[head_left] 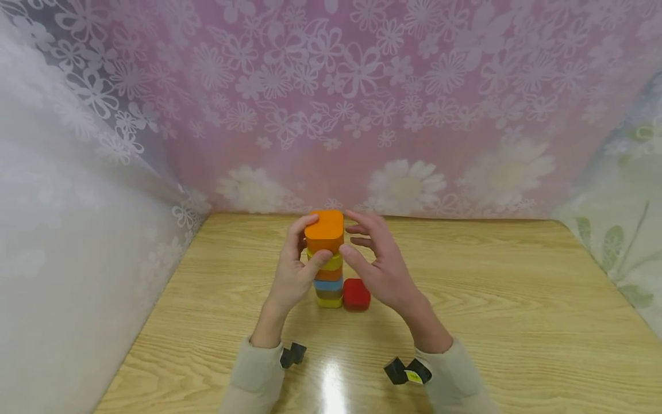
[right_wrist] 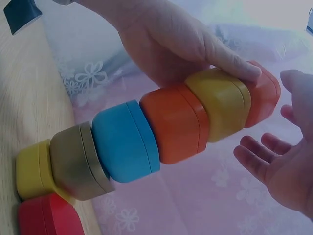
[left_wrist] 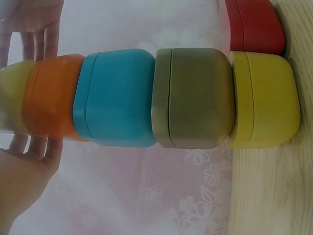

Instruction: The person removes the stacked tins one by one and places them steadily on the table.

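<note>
Left hand (head_left: pixel 292 276) fingers curled around top orange box (head_left: pixel 324 232) of stack (head_left: pixel 328 276), near table's (head_left: pixel 517 322) far edge; right hand (head_left: pixel 380 264) fingers spread, apart; red box (head_left: pixel 356 294) touching stack base.

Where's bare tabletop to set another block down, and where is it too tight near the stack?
Bare wood lies left of the stack toward the white curtain, and right of the red block out to the table's right edge. The near edge is open between the two sleeves. It is crowded at the stack: the left hand holds the top orange block, and the right hand is open beside it.
</note>
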`<action>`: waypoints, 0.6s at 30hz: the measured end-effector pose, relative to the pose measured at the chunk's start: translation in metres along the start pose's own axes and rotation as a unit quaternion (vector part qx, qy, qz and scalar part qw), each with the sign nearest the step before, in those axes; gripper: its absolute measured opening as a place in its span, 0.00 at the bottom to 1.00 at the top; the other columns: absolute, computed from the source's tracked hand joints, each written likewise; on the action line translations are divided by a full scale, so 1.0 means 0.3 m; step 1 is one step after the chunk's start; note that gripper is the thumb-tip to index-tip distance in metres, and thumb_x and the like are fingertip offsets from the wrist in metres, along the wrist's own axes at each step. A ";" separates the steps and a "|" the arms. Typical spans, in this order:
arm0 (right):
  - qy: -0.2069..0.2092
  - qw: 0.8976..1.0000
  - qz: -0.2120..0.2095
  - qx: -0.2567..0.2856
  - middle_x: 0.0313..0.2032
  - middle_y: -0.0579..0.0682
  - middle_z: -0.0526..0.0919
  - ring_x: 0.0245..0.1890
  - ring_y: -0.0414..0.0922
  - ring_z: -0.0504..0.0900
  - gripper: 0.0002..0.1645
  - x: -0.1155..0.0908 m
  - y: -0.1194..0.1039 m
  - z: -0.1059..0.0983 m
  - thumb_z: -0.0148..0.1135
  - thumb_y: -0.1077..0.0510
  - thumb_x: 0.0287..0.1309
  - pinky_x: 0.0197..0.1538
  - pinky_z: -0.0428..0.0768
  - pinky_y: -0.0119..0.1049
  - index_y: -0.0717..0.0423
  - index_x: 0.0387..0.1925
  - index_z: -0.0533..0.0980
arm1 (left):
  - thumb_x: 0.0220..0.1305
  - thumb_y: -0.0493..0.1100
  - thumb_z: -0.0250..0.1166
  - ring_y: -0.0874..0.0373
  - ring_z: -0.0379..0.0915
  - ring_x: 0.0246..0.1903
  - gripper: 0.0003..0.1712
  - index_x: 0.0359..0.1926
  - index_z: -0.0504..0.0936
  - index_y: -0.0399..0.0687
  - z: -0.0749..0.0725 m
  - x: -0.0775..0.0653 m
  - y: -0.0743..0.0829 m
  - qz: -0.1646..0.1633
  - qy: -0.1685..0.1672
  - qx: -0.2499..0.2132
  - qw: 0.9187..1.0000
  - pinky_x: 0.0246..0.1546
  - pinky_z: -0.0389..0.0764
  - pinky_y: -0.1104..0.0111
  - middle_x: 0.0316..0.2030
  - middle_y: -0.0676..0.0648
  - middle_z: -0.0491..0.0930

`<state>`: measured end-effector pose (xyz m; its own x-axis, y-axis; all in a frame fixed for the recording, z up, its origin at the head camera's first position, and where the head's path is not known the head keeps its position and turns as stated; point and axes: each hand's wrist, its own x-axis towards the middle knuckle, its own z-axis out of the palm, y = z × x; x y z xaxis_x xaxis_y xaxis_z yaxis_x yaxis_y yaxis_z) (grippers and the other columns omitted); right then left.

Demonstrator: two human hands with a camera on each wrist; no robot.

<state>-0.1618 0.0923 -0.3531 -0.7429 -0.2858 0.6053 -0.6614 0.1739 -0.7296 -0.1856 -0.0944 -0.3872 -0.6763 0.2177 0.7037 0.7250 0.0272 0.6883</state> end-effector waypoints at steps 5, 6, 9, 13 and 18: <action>0.016 1.000 -0.015 0.005 0.67 0.52 0.65 0.59 0.53 0.74 0.28 0.017 -0.001 0.012 0.60 0.60 0.68 0.60 0.76 0.54 0.53 0.68 0.69 | 0.67 0.60 0.58 0.51 0.71 0.52 0.40 0.69 0.59 0.42 0.000 -0.001 -0.003 0.007 0.000 0.001 1.000 0.53 0.73 0.64 0.60 0.38 0.69; 0.017 1.000 -0.016 0.003 0.68 0.52 0.65 0.59 0.53 0.74 0.28 0.019 -0.003 0.013 0.61 0.60 0.68 0.59 0.76 0.54 0.53 0.67 0.69 | 0.67 0.60 0.58 0.51 0.71 0.52 0.40 0.69 0.60 0.42 -0.001 -0.002 -0.004 0.007 0.000 0.001 1.000 0.53 0.73 0.65 0.60 0.38 0.69; 0.019 1.000 -0.018 0.001 0.67 0.51 0.66 0.59 0.51 0.74 0.27 0.027 -0.007 0.018 0.62 0.61 0.67 0.59 0.77 0.53 0.53 0.66 0.71 | 0.67 0.60 0.58 0.51 0.71 0.52 0.40 0.69 0.60 0.42 -0.002 -0.003 -0.005 0.008 -0.002 0.001 1.000 0.53 0.73 0.65 0.60 0.38 0.69; 0.016 1.000 -0.016 -0.008 0.65 0.52 0.70 0.62 0.49 0.72 0.22 0.039 -0.012 0.021 0.63 0.62 0.65 0.58 0.78 0.52 0.57 0.60 0.76 | 0.67 0.60 0.58 0.51 0.71 0.52 0.40 0.70 0.59 0.42 -0.003 -0.004 -0.005 0.008 -0.005 -0.001 1.000 0.53 0.73 0.65 0.60 0.39 0.69; 0.010 1.000 -0.015 -0.021 0.60 0.54 0.74 0.61 0.49 0.73 0.18 0.050 -0.010 0.019 0.64 0.66 0.62 0.56 0.80 0.51 0.59 0.54 0.78 | 0.67 0.61 0.58 0.49 0.71 0.53 0.41 0.71 0.59 0.43 -0.003 -0.002 -0.004 0.007 -0.005 0.009 1.000 0.54 0.73 0.64 0.61 0.39 0.69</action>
<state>-0.1704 0.0822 -0.3436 -0.7243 -0.2730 0.6332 -0.6868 0.2047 -0.6974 -0.1863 -0.0955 -0.3883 -0.6641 0.2282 0.7119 0.7371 0.0405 0.6746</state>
